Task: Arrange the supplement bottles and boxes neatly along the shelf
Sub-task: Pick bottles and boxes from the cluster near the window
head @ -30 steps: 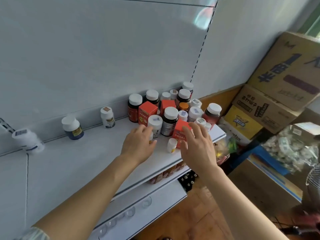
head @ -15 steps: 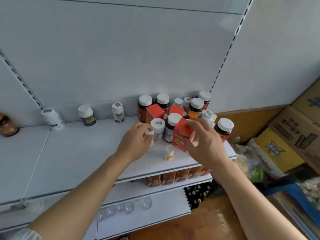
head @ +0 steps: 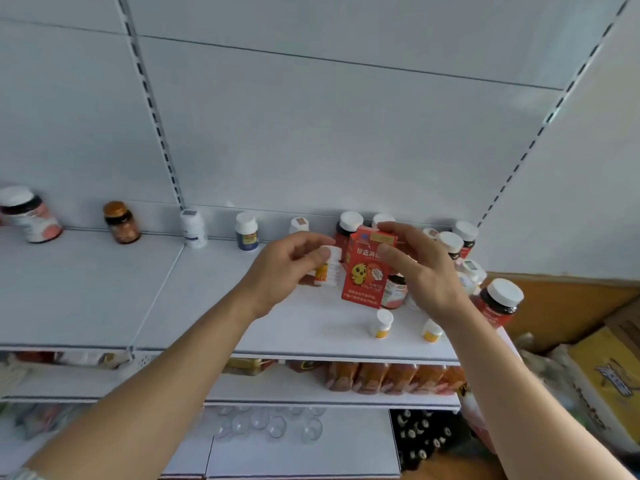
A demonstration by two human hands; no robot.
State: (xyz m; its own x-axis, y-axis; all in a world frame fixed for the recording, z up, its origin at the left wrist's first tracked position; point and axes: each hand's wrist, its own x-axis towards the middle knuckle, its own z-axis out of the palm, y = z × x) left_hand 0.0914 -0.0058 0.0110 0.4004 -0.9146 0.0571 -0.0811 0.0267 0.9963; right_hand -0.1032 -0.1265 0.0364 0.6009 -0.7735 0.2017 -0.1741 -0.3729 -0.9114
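The shelf (head: 104, 299) and its back panel (head: 311, 133) are plain white. The box (head: 367, 271) is bright red with white lettering and a yellow cartoon chick (a paler band runs across its top). The small bottle (head: 329, 266) is white with an orange label patch. Two little bottles (head: 381, 323) are white-capped over yellow. The amber bottle (head: 121, 223) has a brown-gold cap. The dark bottle (head: 498, 303) has a white cap and red label.

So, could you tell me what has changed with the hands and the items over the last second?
The right hand has taken hold of the red box and lifted it off the shelf. The left hand has closed on a small white bottle and raised it. The two small bottles near the front edge and the row along the back wall stayed put.
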